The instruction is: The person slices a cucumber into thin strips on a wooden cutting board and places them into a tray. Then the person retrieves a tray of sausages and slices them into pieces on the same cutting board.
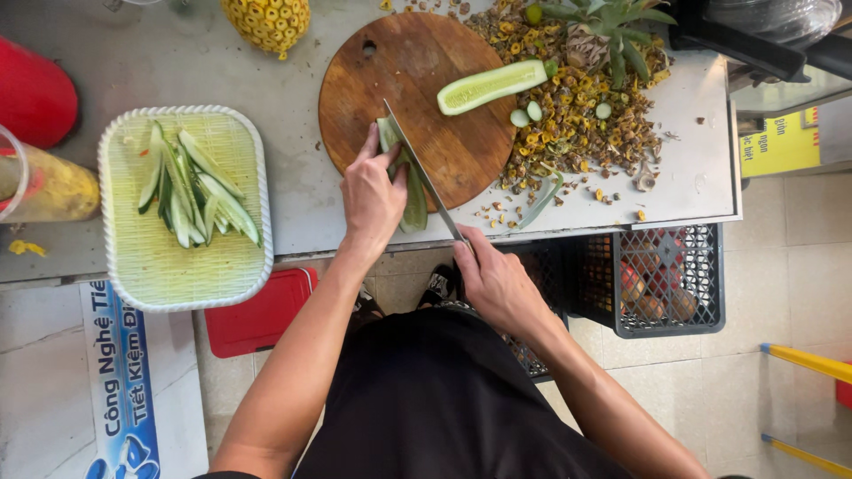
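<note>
**Cucumber slicing under way: one half under the knife, one half waiting**

Status. The left hand (371,197) is pressed down on a cucumber half (410,191) at the near edge of the round wooden cutting board (410,89), fingers closed over it. The right hand (497,282) is clamped around the handle of a knife (424,177), whose blade lies lengthwise along that piece. By the look of it, the cut is a long lengthwise slice, in progress.

Done. A white basket tray (142,262) on the table (293,204), to the left of the board, already holds a pile of long cucumber slices (193,186).

Left. A second cucumber half (491,85) lies cut face up on the far right of the board, untouched. The piece under the left hand is not yet fully sliced.

Count.
- Cucumber halves on the board: two.
- Slices in the tray: roughly ten; they overlap, so an exact figure cannot be given.
- Small cucumber end pieces (525,113) at the board's right edge: about three.
- Knives: one. Cutting boards: one. Trays: one.
- Peeled pineapple (266,22): one, at the far edge.
- Pineapple crown (603,31): one, resting on a heap of pineapple trimmings (586,124).
- Black crates (683,257) under the table: at least one clearly seen.
</note>
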